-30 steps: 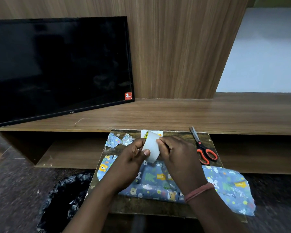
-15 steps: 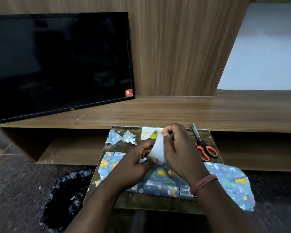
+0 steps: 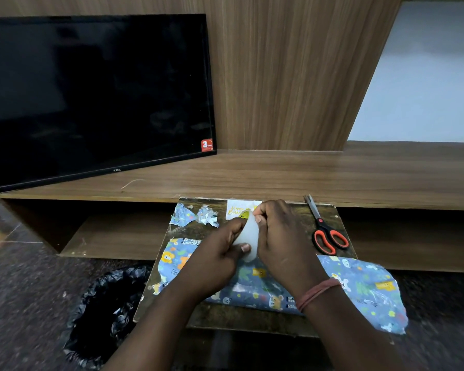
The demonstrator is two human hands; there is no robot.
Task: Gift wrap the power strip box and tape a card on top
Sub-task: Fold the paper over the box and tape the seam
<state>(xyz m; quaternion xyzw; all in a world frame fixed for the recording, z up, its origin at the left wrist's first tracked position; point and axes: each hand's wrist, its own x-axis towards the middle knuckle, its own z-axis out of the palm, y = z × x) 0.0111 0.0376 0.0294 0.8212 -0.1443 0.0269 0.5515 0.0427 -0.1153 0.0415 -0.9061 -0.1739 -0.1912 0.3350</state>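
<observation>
Both hands hold the translucent white roll of tape (image 3: 248,236): left hand (image 3: 220,259) cradling it, right hand (image 3: 276,236) picking at its edge. The blue animal-print wrapped box (image 3: 252,283) lies beneath on the bench (image 3: 340,231), the white birthday card (image 3: 237,208) at twelve o'clock. The tape may tear or stick to itself.

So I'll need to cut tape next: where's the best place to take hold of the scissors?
Take the scissors by the orange handle loops, coming from the near right side. They lie flat on the board, loops toward the person and blades pointing away to the far edge, clear of both hands and the wrapped box, so fingers should slip straight into the loops.
</observation>
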